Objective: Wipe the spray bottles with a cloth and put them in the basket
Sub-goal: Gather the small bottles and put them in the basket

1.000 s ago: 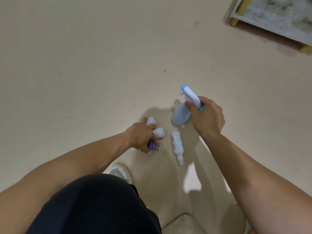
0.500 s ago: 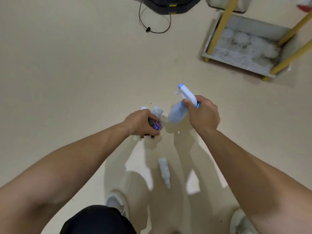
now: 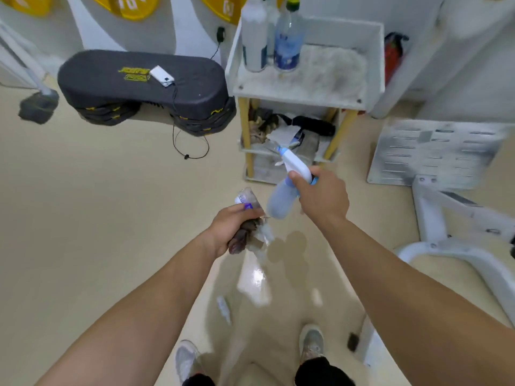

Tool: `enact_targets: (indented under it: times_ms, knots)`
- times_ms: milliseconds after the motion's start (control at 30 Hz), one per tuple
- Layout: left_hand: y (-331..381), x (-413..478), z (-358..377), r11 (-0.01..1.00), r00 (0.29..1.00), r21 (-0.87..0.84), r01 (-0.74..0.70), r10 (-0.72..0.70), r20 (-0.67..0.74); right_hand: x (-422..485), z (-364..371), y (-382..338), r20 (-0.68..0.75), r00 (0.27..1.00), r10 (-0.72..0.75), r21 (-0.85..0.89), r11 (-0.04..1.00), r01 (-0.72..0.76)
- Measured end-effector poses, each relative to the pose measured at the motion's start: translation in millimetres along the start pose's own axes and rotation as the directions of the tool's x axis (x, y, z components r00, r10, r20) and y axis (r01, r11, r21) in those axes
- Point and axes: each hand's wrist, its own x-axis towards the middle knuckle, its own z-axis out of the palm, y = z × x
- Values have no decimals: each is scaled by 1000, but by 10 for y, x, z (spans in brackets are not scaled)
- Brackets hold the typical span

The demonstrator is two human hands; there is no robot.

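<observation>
Bottles in both hands.
Right hand (image 3: 323,197) grips a sprayer (image 3: 281,203) by the neck; left hand (image 3: 232,228), just beside, clutches small bottles (image 3: 246,197).

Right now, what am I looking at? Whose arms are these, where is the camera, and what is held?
No machine: a person wears one wide-angle camera on the head, looking down at their own arms. The left hand grips blurred small bottles, one purple-labelled. The right hand grips a white-and-blue trigger spray bottle by its neck. One small white bottle lies on the beige floor near the shoes. A white shelf cart stands ahead.
</observation>
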Motion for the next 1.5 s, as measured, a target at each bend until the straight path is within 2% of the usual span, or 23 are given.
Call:
enact_targets:
  times_ms: [167, 367, 500, 667, 833, 1033, 1200, 1400, 1500]
  knots:
    - [894, -407, 773, 960, 999, -279, -40, 39, -8, 415, -1116, -431, -39, 998, -53, 32, 998, 55]
    - [1714, -389, 1053, 898, 998, -437, -45, 23, -54, 1029, -1836, -923, -35, 992, -118, 67, 991, 120]
    - [2303, -233, 1029, 874, 998, -483, -53, 36, -44, 1534, -2010, -1299, -33, 992, -123, 82, 989, 126]
    - [2975, 208, 945, 859, 998, -509, -52, 57, -7, 2273, -1960, -1604, -82, 996, -26, 145, 989, 38]
    - [3479, 828, 909, 846, 995, -530, 56, -2, 101, 3017, -1766, -1766, -79, 996, 26, 123, 992, -16]
    - [3689, 1460, 873, 841, 983, -517, 157, -83, 162, 3649, -1524, -1865, -8, 999, -45, -40, 998, 45]
    - [3590, 1677, 917, 803, 975, -567, 185, -77, 209, 3811, -1387, -1837, 137, 987, -88, -163, 980, 110]
    - [3446, 1747, 958, 788, 982, -587, 185, -126, 139, 3986, -1317, -1799, 223, 975, -11, -48, 999, 22]
    - [3407, 1748, 999, 772, 983, -609, 184, -147, 111, 4119, -1387, -1856, 343, 937, 74, -60, 997, -57]
